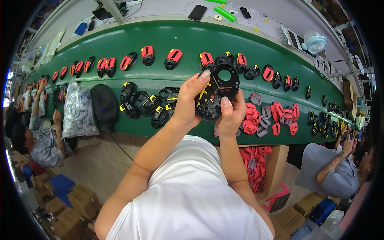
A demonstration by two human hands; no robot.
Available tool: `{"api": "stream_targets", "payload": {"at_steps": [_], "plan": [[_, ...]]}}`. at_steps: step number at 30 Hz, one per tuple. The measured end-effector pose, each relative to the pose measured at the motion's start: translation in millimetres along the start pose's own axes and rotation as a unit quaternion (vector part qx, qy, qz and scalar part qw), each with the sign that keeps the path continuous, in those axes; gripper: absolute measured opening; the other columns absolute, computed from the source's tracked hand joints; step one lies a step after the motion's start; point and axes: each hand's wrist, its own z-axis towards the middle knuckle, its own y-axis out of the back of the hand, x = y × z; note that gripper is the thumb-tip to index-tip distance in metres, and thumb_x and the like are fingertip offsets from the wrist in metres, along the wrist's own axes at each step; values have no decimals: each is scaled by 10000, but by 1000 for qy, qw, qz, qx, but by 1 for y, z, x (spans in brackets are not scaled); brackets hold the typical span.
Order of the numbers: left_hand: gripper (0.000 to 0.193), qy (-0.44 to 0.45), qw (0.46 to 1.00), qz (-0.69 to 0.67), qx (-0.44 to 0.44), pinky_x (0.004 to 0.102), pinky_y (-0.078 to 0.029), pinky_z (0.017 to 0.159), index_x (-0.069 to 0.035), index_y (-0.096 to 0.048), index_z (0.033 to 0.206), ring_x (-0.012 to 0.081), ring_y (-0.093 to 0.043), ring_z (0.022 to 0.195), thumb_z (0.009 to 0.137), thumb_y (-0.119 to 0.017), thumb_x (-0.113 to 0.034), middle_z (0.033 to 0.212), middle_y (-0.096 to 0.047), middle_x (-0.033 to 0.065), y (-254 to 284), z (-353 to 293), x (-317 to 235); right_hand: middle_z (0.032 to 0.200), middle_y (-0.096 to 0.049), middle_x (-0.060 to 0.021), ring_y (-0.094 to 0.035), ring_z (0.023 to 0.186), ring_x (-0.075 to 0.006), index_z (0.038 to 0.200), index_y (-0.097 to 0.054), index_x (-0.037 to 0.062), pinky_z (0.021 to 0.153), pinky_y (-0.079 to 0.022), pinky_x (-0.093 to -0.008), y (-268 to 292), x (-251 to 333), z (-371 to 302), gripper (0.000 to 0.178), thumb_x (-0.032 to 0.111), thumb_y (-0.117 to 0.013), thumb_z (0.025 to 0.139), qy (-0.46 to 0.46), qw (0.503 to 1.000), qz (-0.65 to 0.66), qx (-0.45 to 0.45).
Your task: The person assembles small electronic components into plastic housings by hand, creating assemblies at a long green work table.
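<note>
Between both hands, above the green belt, is a black plastic housing with yellow tabs and a round opening at its upper end. My left hand grips its left side, thumb up along the edge. On the lower right side my right hand is closed, its thumb pressing on the front. Left of my hands lie several black housings with yellow parts. To the right, near the belt's edge, is a loose pile of red frames with grey frames among them.
Red-and-black assembled pieces line the belt's far half. A clear bag and a black cover stand on the left. Below the edge is a carton of red parts. Co-workers sit on the left and right.
</note>
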Motion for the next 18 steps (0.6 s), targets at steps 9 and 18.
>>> {"api": "stream_targets", "payload": {"at_steps": [9,18], "plan": [[293,45,999,25,10,213,-468,601,-32,-575,976,71,-566,686,865,-553,-303,840,-611,30,5,13,6,860,-583,-56,-517,751,-75,969,-508,-18,685,-426,-211,7,-2,7,262,175,-595,815,8,1000,-29,9],[303,-56,996,62,-29,227,-485,632,-32,-551,990,88,-578,729,833,-571,-289,856,-612,46,5,14,15,870,-570,-31,-510,765,-76,994,-531,-23,699,-425,-219,11,-5,14,231,95,-583,803,-22,997,-68,30]]}}
